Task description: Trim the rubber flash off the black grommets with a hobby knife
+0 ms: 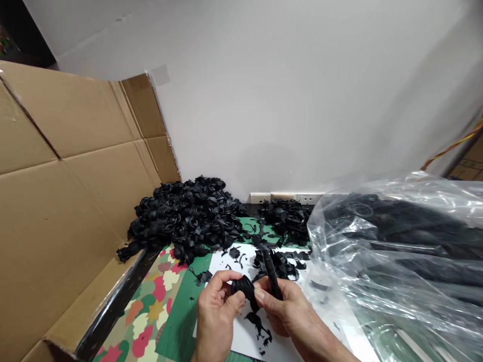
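Note:
Between the fingers and thumb of my left hand [219,311] is a black ribbed rubber bellows [243,286], held over a white sheet [241,332]. My right hand [285,306] is closed around a black pen-shaped tool [272,276], which points up and away from me; its tip is hard to make out against the dark scraps. The right thumb also presses on the bellows' right edge, where a loose black flap hangs down. Black rubber shavings [258,324] lie on the sheet below, and more scraps [285,264] sit just beyond my right hand.
A large heap of black rubber parts [188,216] rises at the back left beside a cardboard wall [90,130]. Another dark pile [287,216] is against the wall near the sockets [307,199]. A clear plastic bag [396,261] with black parts fills the right side.

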The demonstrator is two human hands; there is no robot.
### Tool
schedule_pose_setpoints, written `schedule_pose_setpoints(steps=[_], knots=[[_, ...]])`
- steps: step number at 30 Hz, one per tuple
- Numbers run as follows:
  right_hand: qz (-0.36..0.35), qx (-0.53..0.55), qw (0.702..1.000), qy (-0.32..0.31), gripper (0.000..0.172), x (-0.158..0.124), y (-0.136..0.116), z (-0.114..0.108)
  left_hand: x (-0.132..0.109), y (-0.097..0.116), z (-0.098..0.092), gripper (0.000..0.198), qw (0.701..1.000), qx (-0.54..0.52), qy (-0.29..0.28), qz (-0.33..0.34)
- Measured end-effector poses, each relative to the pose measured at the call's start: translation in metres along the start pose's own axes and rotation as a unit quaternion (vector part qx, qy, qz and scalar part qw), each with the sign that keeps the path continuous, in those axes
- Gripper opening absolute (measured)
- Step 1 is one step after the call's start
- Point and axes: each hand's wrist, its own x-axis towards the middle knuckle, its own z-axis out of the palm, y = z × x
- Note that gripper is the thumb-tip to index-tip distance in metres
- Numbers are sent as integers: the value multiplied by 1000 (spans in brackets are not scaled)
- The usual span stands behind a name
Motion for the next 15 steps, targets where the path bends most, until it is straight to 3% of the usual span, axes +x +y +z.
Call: schedule_pose_setpoints(steps=[8,15], knots=[[2,10,1000,-9,40,1,2,1,0,-6,-3,15,997,59,-40,32],[-29,-56,998,11,41,1,0,2,-2,-9,-6,15,987,120,-53,91]])
